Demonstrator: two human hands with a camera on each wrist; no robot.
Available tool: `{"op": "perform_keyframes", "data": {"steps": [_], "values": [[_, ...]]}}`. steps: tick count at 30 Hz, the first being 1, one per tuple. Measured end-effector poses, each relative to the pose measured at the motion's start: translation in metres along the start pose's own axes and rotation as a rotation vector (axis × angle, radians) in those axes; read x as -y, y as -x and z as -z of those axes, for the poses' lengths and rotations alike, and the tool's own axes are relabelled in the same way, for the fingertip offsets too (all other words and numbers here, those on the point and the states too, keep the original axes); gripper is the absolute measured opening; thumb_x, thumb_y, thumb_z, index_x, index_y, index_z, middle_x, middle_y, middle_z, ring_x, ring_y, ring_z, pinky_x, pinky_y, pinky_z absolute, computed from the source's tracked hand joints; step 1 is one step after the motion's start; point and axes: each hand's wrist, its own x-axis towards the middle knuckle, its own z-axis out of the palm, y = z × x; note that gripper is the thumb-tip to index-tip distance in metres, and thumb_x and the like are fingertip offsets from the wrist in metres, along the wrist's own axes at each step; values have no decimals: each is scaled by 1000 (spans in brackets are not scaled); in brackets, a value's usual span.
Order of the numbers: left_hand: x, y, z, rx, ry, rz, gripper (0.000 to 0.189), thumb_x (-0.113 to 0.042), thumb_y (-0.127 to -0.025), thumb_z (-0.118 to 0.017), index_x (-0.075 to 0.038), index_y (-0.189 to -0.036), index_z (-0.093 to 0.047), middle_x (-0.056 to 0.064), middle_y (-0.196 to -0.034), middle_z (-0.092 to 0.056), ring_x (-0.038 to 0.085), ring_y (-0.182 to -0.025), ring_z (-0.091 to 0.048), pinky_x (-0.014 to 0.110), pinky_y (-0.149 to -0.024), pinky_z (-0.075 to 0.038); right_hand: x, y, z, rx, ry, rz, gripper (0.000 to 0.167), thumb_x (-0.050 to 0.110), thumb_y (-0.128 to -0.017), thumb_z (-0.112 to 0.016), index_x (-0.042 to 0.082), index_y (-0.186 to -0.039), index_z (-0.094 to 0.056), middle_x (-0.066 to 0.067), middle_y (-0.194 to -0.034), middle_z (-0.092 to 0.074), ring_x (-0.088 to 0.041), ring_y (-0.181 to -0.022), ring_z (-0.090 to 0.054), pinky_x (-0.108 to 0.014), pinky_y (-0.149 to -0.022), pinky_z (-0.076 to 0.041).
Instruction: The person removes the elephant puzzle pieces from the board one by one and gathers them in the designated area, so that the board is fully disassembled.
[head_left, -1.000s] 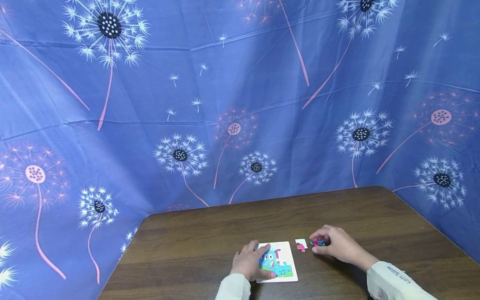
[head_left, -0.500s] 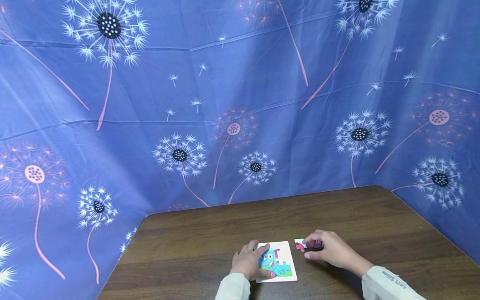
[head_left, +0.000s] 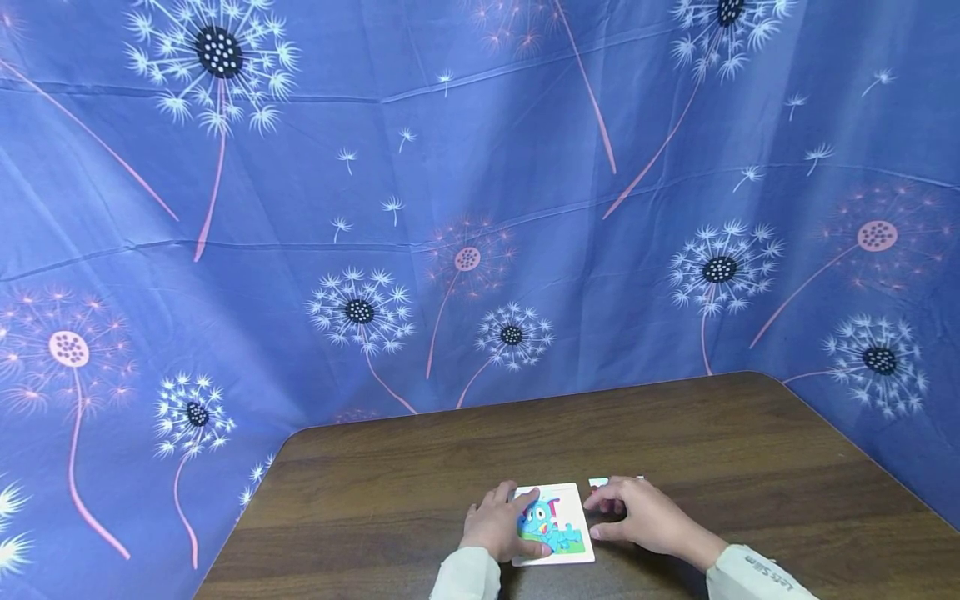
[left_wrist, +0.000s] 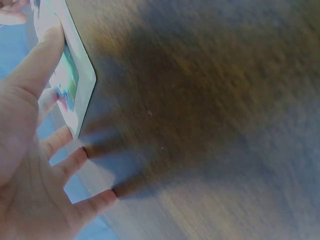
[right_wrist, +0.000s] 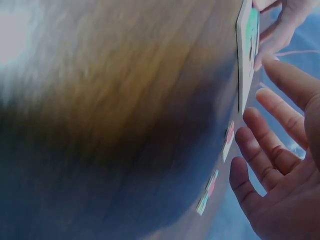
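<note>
Blue cloth (head_left: 450,167), creased, printed with white and pink dandelions; hangs beyond both hands and spreads well to either side of them. Brown wood-grain table (head_left: 420,467) below it, under both hands, rounded at the far corners.

Pale sleeves at both wrists; dark lettering on the right sleeve (head_left: 753,575).

Right hand (head_left: 648,517): just beside the board's right edge, palm side down. Grip wide — thumb and forefinger stand apart, the other fingers loosely bent and spread (clearest from its own wrist camera).

Left hand (head_left: 498,525): at the board's left side. Also wide, fingers fanned, thumb laid over the board's near part, forefinger at its upper left; little fingertip down on the wood outside the edge.

Puzzle board (head_left: 573,503): flat on the table between the two hands, partly under the left thumb, just left of the right fingertips. White border; inside, a blue cartoon creature (head_left: 534,517) with large eyes above a strip of green.

Loose bits, both flat on the table on the far side of the right hand: a pink-and-white piece (right_wrist: 228,141) nearer the board, then a pink-and-teal bit (right_wrist: 207,192) farther from it — one piece or two edge to edge, cannot tell.
</note>
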Motion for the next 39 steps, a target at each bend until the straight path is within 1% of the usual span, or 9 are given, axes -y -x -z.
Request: {"op": "perform_keyframes", "data": {"steps": [7,11,13,15,16,18,20,30,39], "values": [[0,-2,-2,-2,-8,8,77,-53,-73,-87,-30,-142,-60,9,-144,-52,35,-130,-51,64,-102,-45,6,0,-11,38,-50,-6,26,28,-79,-87,15,-99,-76,14,-87,-59,-2,-78,-51,-24,-63,-45],[1,-3,-3,-5,-7,9,77,-52,-73,-88,-30,-142,-61,9,-144,-52,35,-130,-51,64,-101,-45,9,0,-15,55,-15,-13,23,28,-79,-87,17,-97,-77,17,-85,-61,-23,-95,-66,-25,-69,-49],[0,-2,-3,-5,-5,10,77,-51,-73,-88,-30,-142,-61,10,-144,-52,35,-130,-51,64,-102,-45,10,0,-17,46,11,-12,23,29,-78,-87,19,-96,-78,19,-84,-61,-30,-101,-67,-26,-70,-50],[0,-2,-3,-3,1,11,77,-50,-73,-88,-30,-141,-61,10,-144,-52,35,-130,-51,64,-102,-45,12,0,-19,34,29,-7,23,30,-77,-88,20,-95,-78,19,-84,-60,-24,-99,-67,-26,-69,-49],[0,-2,-3,-3,1,11,77,-50,-73,-88,-29,-141,-61,10,-143,-52,36,-130,-51,64,-102,-45,12,0,-20,28,32,-4,23,30,-77,-88,20,-95,-78,19,-84,-59,-16,-92,-64,-25,-67,-48],[0,-2,-3,-3,3,11,77,-50,-73,-88,-29,-141,-61,10,-143,-52,36,-130,-51,65,-102,-44,13,-1,-21,22,33,-5,23,30,-76,-89,19,-94,-78,18,-84,-55,-4,-78,-53,-23,-61,-43],[0,-2,-3,-5,4,10,77,-50,-73,-89,-29,-141,-61,10,-143,-52,36,-130,-51,65,-102,-44,14,-1,-21,27,27,-10,23,29,-76,-89,19,-93,-77,16,-84,-54,0,-74,-47,-23,-59,-41],[-1,-2,0,2,27,12,76,-47,-73,-90,-28,-141,-61,11,-144,-52,36,-131,-51,64,-102,-44,16,-4,-27,-47,29,11,30,24,-69,-93,21,-85,-68,15,-82,-53,-1,-75,-49,-23,-62,-43],[-2,-1,1,8,20,15,76,-47,-73,-89,-28,-141,-61,11,-144,-51,36,-131,-50,65,-102,-44,20,-4,-28,-88,77,-78,31,25,-69,-93,22,-79,-64,14,-79,-49,0,-72,-44,-23,-59,-39]]}}
